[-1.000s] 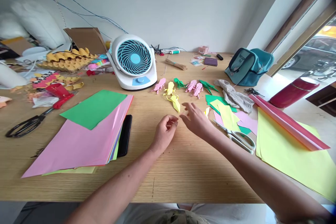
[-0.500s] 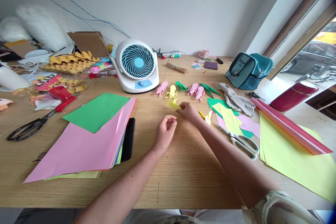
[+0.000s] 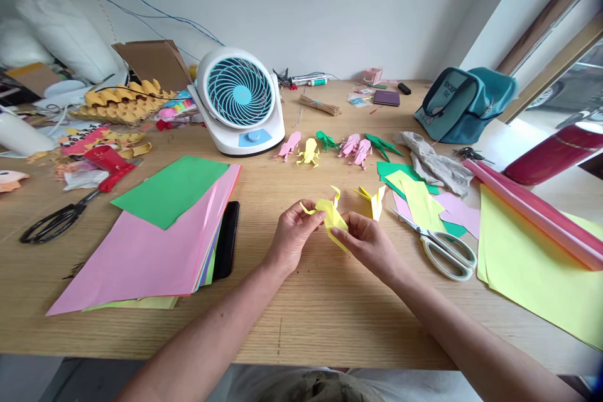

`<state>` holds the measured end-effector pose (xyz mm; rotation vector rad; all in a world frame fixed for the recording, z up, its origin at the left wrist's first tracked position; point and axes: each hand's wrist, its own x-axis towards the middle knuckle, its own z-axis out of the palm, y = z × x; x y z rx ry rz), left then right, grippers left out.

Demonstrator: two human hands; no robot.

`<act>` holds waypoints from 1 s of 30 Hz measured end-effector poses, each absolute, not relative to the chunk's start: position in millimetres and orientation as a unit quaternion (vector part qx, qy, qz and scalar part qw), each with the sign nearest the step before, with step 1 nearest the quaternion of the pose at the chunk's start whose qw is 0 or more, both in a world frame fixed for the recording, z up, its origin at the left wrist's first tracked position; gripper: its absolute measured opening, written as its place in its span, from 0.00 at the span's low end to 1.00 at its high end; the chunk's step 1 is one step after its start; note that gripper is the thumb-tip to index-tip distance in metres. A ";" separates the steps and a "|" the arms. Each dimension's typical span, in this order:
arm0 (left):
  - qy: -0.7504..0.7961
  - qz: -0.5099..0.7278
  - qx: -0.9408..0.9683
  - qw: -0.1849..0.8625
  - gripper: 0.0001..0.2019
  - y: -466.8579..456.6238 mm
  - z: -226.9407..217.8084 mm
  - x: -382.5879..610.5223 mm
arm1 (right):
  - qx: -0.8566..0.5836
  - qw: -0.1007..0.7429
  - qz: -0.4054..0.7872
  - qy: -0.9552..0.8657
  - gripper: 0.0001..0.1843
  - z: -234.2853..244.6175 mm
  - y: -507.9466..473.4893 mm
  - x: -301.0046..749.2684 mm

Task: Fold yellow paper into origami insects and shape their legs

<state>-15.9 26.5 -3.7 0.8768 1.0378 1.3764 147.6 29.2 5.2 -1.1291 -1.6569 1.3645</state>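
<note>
Between my two hands is a yellow origami piece (image 3: 331,213) with thin bent points at its far side. The thumb and fingers of my left hand (image 3: 294,235) pinch its left edge. My right hand (image 3: 370,242) pinches its right side, thumb on top. Just beyond my right hand lies another folded yellow paper piece (image 3: 374,201) with pointed ends. Farther back stand origami frogs: a yellow frog (image 3: 308,152), several pink ones such as the pink frog (image 3: 288,146), and a green frog (image 3: 326,140). A green folded piece (image 3: 382,146) with long points lies beside them.
Scissors (image 3: 443,248) and paper scraps (image 3: 417,201) lie to the right, near yellow sheets (image 3: 532,264) and a red roll (image 3: 532,213). Coloured paper (image 3: 141,251), a phone (image 3: 227,242) and black-handled scissors (image 3: 56,221) are left. A fan (image 3: 240,100) stands behind.
My right hand has drawn the yellow origami piece back toward me. My left hand has gone from empty to pinching its left edge. The view has shifted slightly.
</note>
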 end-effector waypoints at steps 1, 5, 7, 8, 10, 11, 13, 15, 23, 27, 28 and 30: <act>0.445 0.585 0.375 0.565 0.16 26.0 -4.5 -14.6 | -0.433 0.365 0.527 -0.633 0.21 2.6 28.5 147.8; 0.457 0.581 0.383 0.554 0.15 23.8 -6.6 -10.5 | -0.422 0.445 0.505 -0.608 0.15 -3.6 26.7 147.0; 0.460 0.574 0.409 0.540 0.13 21.8 -6.5 -8.7 | -0.418 0.482 0.473 -0.607 0.12 -4.0 24.9 147.0; 0.460 0.570 0.425 0.532 0.12 20.6 -6.1 -7.8 | -0.416 0.497 0.456 -0.610 0.11 -3.9 24.0 147.1; 0.459 0.562 0.452 0.519 0.11 18.3 -4.7 -6.1 | -0.414 0.510 0.429 -0.621 0.08 -4.3 22.7 147.8; 0.456 0.561 0.463 0.512 0.11 17.2 -3.9 -5.4 | -0.413 0.511 0.419 -0.626 0.07 -4.8 22.4 148.2; 0.452 0.563 0.479 0.500 0.11 15.2 -2.1 -4.7 | -0.413 0.509 0.408 -0.636 0.06 -6.3 22.8 149.1; 0.451 0.563 0.495 0.484 0.10 13.5 -0.4 -4.9 | -0.406 0.511 0.404 -0.641 0.05 -7.2 23.7 149.8; 0.401 0.547 0.575 0.457 0.04 12.2 2.4 -7.3 | -0.391 0.485 0.411 -0.666 0.04 -2.9 25.0 150.8; 0.400 0.553 0.564 0.464 0.05 14.9 2.7 -9.1 | -0.389 0.484 0.415 -0.665 0.05 -6.1 25.6 151.9; 0.403 0.551 0.560 0.469 0.05 15.2 3.0 -9.7 | -0.388 0.479 0.417 -0.668 0.05 -7.1 25.6 152.2; 0.411 0.545 0.551 0.481 0.07 15.2 4.1 -10.6 | -0.387 0.471 0.418 -0.674 0.05 -8.5 25.7 152.6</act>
